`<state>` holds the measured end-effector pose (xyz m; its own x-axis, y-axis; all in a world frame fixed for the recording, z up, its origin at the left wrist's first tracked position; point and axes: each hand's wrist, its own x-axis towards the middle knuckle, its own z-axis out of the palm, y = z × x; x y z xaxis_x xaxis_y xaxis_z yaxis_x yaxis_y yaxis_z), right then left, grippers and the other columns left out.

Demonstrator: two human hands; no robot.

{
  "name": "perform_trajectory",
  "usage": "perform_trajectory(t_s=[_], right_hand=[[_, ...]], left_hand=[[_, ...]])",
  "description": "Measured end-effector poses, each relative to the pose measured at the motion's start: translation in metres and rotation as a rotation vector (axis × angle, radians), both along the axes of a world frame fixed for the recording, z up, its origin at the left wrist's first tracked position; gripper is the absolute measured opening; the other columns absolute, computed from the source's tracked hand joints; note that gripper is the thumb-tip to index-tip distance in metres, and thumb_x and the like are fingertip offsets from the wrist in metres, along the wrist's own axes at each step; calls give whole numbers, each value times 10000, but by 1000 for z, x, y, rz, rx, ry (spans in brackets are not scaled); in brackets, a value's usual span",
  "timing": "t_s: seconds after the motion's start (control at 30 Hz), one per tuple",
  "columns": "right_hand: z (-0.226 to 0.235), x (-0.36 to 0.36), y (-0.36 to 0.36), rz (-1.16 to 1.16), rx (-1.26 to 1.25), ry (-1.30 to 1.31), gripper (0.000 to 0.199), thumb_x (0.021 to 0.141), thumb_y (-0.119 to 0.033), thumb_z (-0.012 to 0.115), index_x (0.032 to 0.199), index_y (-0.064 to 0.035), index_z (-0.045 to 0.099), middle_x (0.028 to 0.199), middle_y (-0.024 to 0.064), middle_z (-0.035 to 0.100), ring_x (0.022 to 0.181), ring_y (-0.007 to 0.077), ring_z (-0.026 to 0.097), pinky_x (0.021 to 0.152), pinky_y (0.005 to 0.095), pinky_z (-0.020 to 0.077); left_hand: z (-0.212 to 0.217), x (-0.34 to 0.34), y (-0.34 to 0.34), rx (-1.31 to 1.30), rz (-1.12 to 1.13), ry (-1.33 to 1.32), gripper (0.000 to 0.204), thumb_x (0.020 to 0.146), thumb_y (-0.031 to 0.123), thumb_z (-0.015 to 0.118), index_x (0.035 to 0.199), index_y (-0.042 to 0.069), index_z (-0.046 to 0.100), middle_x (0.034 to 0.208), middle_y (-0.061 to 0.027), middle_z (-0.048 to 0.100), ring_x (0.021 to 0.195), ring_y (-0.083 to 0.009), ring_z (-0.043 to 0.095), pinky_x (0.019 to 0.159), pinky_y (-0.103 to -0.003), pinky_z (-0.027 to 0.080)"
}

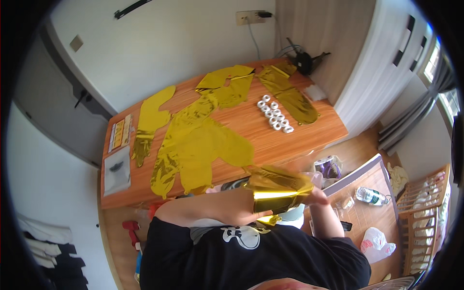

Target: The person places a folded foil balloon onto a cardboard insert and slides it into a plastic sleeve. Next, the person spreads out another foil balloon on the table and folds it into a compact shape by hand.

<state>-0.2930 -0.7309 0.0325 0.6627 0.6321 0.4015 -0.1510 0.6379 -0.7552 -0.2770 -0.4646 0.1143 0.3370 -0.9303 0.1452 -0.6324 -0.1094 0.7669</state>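
Head view: both hands, left hand (241, 205) and right hand (316, 195), clasp a crumpled gold foil balloon (278, 191) before the chest, below the wooden table (309, 133); smoothing creases gently seems wise.

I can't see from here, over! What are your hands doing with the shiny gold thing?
Both hands gripping folded gold foil balloon at chest. More gold balloons flat on table. Nothing blocking.

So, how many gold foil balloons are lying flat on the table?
4: one at the left, a big one in the middle, one behind it, one at the right. Overlaps may hide more.
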Motion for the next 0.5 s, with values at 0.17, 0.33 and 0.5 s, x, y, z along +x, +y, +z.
perform_trajectory(t_s=[0.17,0.33,0.5], right_hand=[[4,46,24,-417,-146,282,795,934,-407,713,1550,-9,409,1482,134,554,1342,284,548,1107,439,451],[46,129,97,-556,-225,180,465,994,-70,571,1447,2,492,1340,105,637,1227,231,617,1065,385,472],[43,211,157,-467,-192,312,272,1001,-82,639,1256,-21,563,1171,74,667,1083,198,662,942,371,551]], left_hand=[[22,-13,41,394,295,210,304,1023,158,618,1302,37,617,1169,-156,665,1051,-341,631,898,-392,505],[0,22,118,88,470,288,252,1060,215,574,1239,38,559,946,-41,635,813,-170,613,725,-353,495],[-28,96,177,-298,636,544,558,994,94,634,1494,32,394,1081,-32,656,860,-108,608,722,-285,511]])
